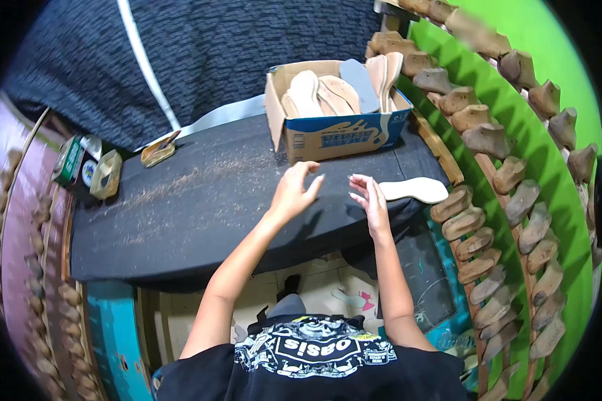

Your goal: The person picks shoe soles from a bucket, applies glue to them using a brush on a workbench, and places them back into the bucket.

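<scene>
Both of my hands hover over the black cloth-covered table (207, 220), in front of a cardboard box (344, 137). My left hand (295, 192) is open, its thumb held apart from bent fingers, and nothing is in it. Palm facing inward, my right hand (372, 204) is also open with fingers loosely stretched. Just to its right a white shoe insole (416, 190) lies flat near the table's edge; whether the hand touches its narrow end I cannot tell. Several insoles stand in the box, among them a cream one (305, 93), a grey one (360, 85) and a tan one (376, 75).
Wooden shoe lasts (486, 138) line racks along the right wall, with more lasts (37, 267) at the left. A green box (70, 160), a plastic container (106, 175) and a small tray (158, 152) sit at the table's left end. Brown shavings (187, 179) are scattered across the cloth.
</scene>
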### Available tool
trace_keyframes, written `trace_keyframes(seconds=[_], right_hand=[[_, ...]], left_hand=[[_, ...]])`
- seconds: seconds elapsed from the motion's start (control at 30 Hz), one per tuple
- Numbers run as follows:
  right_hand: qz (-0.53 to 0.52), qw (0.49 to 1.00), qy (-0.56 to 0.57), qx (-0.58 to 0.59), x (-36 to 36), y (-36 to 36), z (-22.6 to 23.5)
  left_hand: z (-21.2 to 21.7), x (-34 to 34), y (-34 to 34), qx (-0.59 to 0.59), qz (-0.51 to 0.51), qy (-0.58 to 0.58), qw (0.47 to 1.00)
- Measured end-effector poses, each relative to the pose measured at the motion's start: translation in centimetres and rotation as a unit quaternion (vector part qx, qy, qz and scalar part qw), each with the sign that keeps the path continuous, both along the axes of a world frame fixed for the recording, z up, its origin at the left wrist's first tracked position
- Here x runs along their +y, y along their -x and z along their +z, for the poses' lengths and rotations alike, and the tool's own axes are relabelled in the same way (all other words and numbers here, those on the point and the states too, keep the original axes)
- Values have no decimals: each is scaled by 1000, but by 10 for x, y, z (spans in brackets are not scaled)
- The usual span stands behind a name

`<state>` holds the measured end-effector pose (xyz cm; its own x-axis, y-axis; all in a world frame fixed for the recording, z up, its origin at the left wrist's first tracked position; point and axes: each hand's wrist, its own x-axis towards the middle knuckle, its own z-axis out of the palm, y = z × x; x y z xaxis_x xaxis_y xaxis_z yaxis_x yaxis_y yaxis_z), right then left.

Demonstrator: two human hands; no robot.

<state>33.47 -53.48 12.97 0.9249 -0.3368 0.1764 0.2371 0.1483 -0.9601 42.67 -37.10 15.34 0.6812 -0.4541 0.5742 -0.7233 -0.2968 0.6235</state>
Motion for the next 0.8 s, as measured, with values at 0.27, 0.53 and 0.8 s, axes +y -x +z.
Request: trace_keyframes(seconds=[0.27, 0.53, 0.8], right_hand=[[-221, 974, -39, 30, -65, -9, -21], [-317, 946, -48, 41, -99, 18, -24], [-322, 947, 5, 10, -123, 23, -17]], left_hand=[[-54, -121, -20, -31, -207, -91, 974], [-79, -174, -14, -46, -249, -111, 961], [-65, -140, -41, 40, -194, -107, 974]])
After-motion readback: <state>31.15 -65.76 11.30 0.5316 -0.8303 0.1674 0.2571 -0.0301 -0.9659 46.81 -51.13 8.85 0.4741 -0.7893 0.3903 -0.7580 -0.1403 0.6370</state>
